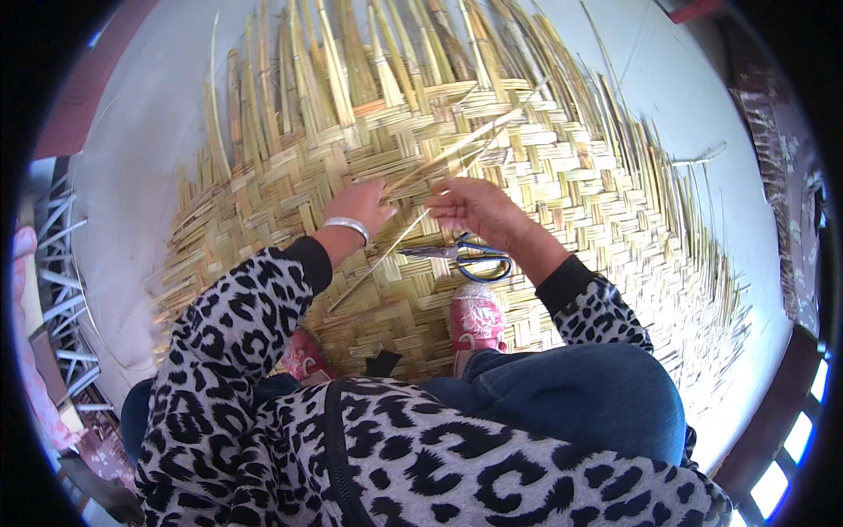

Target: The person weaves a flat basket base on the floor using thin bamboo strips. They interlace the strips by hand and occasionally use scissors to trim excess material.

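A large woven mat of split reed strips [562, 228] spreads over the floor beneath both hands. My left hand [358, 209], with a silver bangle at the wrist, is closed on the near end of a pale flat reed strip [465, 143] that slants up to the right. My right hand [479, 209] has its fingers pinched round a thinner strip [379, 262], whose lower end reaches down-left over the mat. Just below that hand, scissors [461, 253] with blue-edged handles lie on the weave, blades pointing left.
Loose unwoven reed ends [342, 61] fan out along the mat's far edge. My pink shoes [477, 321] stand on its near part, by a small dark scrap [383, 363]. A white rack [66, 255] stands at the far left. Pale floor [123, 220] surrounds the mat.
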Demonstrator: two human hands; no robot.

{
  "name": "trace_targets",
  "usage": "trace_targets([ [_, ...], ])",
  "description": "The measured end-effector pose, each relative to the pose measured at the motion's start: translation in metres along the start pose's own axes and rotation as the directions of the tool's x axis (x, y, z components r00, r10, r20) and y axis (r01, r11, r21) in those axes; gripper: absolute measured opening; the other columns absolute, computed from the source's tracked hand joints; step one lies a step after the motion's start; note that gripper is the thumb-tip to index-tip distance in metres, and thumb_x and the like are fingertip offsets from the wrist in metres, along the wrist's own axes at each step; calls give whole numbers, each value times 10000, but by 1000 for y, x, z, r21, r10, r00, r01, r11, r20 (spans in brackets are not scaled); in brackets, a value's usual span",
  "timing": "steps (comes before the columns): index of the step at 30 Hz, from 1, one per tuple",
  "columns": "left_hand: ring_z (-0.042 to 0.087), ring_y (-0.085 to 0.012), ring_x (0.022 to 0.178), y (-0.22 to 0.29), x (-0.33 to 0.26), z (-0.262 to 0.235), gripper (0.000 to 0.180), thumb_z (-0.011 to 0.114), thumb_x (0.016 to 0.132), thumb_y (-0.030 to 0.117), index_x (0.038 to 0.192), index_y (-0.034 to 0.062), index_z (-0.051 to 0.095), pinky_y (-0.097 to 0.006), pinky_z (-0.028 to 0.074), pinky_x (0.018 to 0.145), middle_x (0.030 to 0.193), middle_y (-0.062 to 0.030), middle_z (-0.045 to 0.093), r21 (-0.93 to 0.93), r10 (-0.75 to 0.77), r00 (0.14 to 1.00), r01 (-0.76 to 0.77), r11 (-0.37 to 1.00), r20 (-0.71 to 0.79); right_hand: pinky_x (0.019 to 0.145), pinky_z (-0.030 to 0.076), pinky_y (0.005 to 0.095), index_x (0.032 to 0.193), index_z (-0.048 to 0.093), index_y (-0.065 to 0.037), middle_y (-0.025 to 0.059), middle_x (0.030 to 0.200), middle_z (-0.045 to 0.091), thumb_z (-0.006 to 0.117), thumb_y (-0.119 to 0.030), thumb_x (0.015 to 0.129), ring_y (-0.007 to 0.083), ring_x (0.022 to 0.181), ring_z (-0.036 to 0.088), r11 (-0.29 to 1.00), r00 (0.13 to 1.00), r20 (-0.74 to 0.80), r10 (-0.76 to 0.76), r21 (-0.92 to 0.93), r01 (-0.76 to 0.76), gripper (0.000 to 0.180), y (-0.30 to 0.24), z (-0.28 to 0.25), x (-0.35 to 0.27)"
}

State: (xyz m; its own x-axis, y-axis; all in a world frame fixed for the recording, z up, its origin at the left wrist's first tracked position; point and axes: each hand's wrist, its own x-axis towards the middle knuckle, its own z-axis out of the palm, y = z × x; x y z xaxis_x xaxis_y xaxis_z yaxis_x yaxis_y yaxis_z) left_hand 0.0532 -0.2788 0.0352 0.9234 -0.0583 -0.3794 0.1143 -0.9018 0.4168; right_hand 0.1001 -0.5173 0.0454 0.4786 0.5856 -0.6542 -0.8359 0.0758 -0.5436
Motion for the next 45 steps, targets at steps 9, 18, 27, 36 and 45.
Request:
trace_targets([
  [9,680,-223,785,3,18,-36,290,643,897,265,1014,4,590,-367,544,710,848,-112,672,-405,71,929,89,910,363,804,557,299,1160,540,-10,101,1009,653,591,-268,967,169,884,660,1000,996,87,-10,29,8,326,4,22,-8],
  [18,662,-175,697,43,-9,-95,367,490,1003,340,1102,-5,566,-324,564,658,822,-90,667,-645,34,822,420,639,569,755,549,263,1120,625,-38,65,961,687,569,-236,981,131,823,653,948,951,36,-307,98,302,249,-34,32,-9],
  [27,681,-214,726,38,-12,-107,351,477,1005,310,1079,-20,569,-354,568,682,843,-132,678,-632,103,755,457,627,648,722,562,234,1140,613,-34,47,973,678,593,-176,965,110,790,652,912,916,-19,-400,89,400,226,-57,24,-10],
  [36,689,-246,755,37,-11,-108,320,506,998,297,1025,-15,569,-375,572,703,859,-158,675,-617,142,714,466,634,686,664,562,230,1034,617,-36,33,872,662,648,-159,930,108,726,651,940,948,-8,-319,128,318,164,-64,20,-12],
  [45,708,-233,789,13,8,-105,296,542,980,219,1056,-61,604,-322,576,695,913,-155,696,-510,76,751,367,778,656,678,543,228,936,662,5,36,820,655,702,-224,896,106,709,624,908,905,-70,-419,-65,415,236,-69,16,10],
])
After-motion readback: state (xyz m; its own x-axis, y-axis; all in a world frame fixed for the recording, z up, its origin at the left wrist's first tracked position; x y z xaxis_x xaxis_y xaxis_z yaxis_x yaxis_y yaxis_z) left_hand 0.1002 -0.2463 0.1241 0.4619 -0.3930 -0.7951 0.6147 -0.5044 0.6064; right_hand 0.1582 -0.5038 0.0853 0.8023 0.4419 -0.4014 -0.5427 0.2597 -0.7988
